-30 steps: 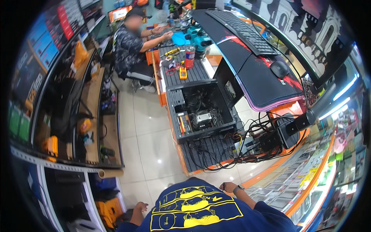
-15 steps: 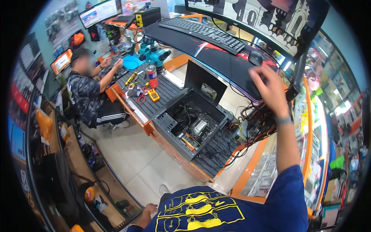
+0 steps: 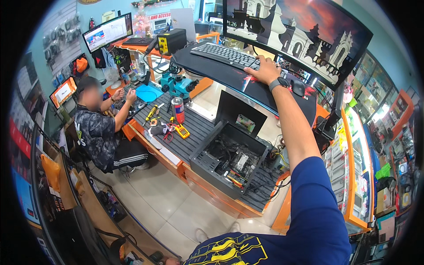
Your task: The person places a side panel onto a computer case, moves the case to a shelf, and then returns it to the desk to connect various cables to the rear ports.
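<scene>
My right hand [image 3: 266, 70] reaches over the raised desk with fingers stretched out and apart. Its fingertips are at the right end of a black keyboard [image 3: 224, 54] and seem to touch the keys; nothing is gripped in it. A dark mouse [image 3: 298, 87] lies to the right of my wrist on a black and red desk mat [image 3: 247, 84]. Behind stands a large monitor [image 3: 304, 37] showing a picture of white buildings at dusk. Only a sliver of my left hand [image 3: 172, 261] shows at the lower edge, its fingers hidden.
An opened computer case [image 3: 207, 152] lies on the ribbed workbench, its inner parts and cables exposed. A yellow multimeter [image 3: 181, 130], red can [image 3: 178, 110] and teal microscope [image 3: 179, 85] are left of it. Another person [image 3: 99, 128] sits at the far left. Cables hang at right.
My right hand has moved left and away from me, from beside the mouse to the keyboard. The view has tilted up, and my left hand has nearly dropped out of it.
</scene>
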A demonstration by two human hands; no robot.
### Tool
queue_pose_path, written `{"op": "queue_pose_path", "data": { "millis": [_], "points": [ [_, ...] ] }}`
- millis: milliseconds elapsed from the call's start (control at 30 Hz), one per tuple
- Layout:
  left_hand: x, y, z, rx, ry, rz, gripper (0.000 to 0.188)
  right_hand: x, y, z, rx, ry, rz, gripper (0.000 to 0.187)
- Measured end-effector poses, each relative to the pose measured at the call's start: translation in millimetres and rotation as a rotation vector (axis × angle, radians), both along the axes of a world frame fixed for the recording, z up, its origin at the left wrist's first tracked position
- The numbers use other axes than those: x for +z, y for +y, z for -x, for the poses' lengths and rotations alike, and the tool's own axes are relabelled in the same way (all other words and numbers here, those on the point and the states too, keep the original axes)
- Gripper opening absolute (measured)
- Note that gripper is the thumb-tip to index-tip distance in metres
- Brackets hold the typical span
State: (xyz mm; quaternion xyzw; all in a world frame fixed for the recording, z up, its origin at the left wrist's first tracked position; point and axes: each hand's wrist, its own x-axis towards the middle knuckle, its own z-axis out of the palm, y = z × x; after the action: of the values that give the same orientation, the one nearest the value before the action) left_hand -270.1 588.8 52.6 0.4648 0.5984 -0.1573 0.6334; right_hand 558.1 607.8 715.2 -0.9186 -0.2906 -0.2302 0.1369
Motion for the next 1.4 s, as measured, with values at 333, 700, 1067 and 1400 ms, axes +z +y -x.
{"op": "queue_pose_path", "data": {
  "millis": [333, 700, 1067, 1400],
  "points": [
    [1.4, 0.4, -65.4, -0.231, 0.025, -0.094, 0.026, 23.7, 12.0, 17.4, 0.002, 0.026, 0.192, 0.086],
    [-61.5, 71.3, -99.0, -0.783, -0.033, -0.237, 0.033, -31.4, -134.9, -13.4, -0.150, -0.461, -0.129, 0.045],
    [22.2, 242.6, -163.1, -0.342, -0.013, -0.124, 0.034, -25.8, -139.4, -33.7, -0.199, -0.147, -0.136, 0.044],
    [-3.3, 253.9, -164.7, -0.762, -0.017, -0.128, 0.037, -31.5, -145.6, -37.6, -0.306, -0.217, -0.126, 0.046]
  ]
}}
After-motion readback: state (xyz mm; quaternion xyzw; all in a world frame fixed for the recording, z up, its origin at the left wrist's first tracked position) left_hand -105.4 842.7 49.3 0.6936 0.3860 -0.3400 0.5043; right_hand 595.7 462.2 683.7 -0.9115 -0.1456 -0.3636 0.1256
